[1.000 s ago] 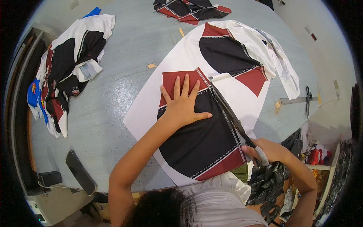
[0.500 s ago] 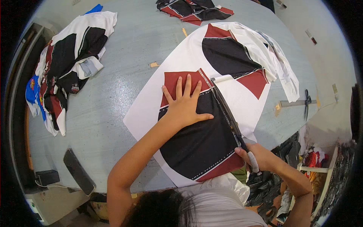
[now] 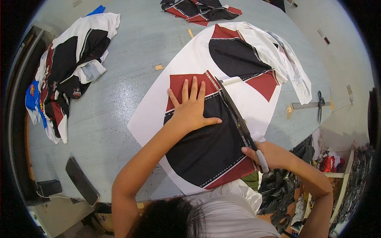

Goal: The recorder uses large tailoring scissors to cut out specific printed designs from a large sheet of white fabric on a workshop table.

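A large white fabric sheet [image 3: 190, 67] printed with black and red panels lies on the grey table [image 3: 127, 51]. My left hand [image 3: 192, 109] presses flat, fingers spread, on the near black and red panel [image 3: 206, 150]. My right hand [image 3: 264, 152] grips the handles of long dark scissors [image 3: 236, 113]. Their blades run along the panel's right edge, pointing away from me. A second black and red printed panel [image 3: 238, 59] lies farther up the sheet.
A pile of black, white and red fabric pieces [image 3: 67, 71] lies at the table's left. More folded pieces [image 3: 200, 8] sit at the far edge. A second pair of scissors [image 3: 319, 105] and a ruler rest at right. A dark phone [image 3: 81, 180] lies near left.
My right hand and the scissors have moved forward along the panel's right edge. My left hand stays pressed on the fabric.
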Tool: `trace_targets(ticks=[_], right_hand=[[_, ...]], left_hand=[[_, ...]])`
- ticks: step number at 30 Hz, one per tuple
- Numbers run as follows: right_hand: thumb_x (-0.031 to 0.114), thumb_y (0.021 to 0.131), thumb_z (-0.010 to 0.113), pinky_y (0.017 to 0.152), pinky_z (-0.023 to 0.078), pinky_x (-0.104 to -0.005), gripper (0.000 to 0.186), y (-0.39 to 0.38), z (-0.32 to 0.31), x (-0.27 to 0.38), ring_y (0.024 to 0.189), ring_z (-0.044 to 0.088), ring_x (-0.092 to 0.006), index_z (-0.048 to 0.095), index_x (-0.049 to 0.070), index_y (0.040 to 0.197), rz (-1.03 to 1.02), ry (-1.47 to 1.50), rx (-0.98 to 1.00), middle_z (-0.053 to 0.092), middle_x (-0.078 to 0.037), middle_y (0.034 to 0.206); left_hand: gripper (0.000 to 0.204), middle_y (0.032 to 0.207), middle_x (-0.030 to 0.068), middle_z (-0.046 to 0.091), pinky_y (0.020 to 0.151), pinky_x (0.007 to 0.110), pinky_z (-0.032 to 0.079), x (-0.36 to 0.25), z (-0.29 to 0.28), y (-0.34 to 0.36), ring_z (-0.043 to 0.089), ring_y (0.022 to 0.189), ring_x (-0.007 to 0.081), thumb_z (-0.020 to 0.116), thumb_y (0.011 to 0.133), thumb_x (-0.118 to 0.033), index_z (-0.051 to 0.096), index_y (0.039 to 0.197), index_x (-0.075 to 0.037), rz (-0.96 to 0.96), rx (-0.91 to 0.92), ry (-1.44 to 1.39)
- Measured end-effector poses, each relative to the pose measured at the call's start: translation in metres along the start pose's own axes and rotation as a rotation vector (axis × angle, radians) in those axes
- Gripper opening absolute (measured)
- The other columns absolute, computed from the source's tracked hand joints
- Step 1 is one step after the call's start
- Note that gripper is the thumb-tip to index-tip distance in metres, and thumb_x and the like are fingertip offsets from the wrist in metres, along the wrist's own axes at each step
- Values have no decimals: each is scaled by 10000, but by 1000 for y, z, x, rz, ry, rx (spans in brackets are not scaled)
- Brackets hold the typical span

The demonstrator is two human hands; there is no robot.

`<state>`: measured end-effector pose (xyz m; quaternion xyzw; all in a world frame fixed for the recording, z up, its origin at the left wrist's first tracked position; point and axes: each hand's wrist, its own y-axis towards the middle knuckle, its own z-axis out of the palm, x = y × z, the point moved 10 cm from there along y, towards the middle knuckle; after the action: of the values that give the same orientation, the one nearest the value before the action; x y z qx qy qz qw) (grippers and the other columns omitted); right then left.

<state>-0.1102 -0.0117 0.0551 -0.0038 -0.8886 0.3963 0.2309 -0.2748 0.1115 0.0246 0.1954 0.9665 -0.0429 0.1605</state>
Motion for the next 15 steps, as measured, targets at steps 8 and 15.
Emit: trace_targets(ticks=[8, 15], right_hand=[[511, 942, 367, 500, 475, -319, 586, 10, -7, -9, 490, 612, -216, 542, -9, 734, -17, -152, -48, 586, -94, 551], [544, 927, 363, 557, 484, -371, 663, 15, -13, 6, 551, 620, -304, 571, -53, 728, 23, -164, 9, 581, -167, 562]], left_hand=[[1253, 1496, 241, 51, 943, 744, -55, 1, 1, 0, -2, 1388, 402, 600, 553, -789, 191, 1420, 17, -11, 17, -15], [1280, 1494, 253, 30, 946, 736, -71, 1, 3, 1, -29, 1385, 414, 606, 536, -801, 185, 1419, 23, -10, 45, -28]])
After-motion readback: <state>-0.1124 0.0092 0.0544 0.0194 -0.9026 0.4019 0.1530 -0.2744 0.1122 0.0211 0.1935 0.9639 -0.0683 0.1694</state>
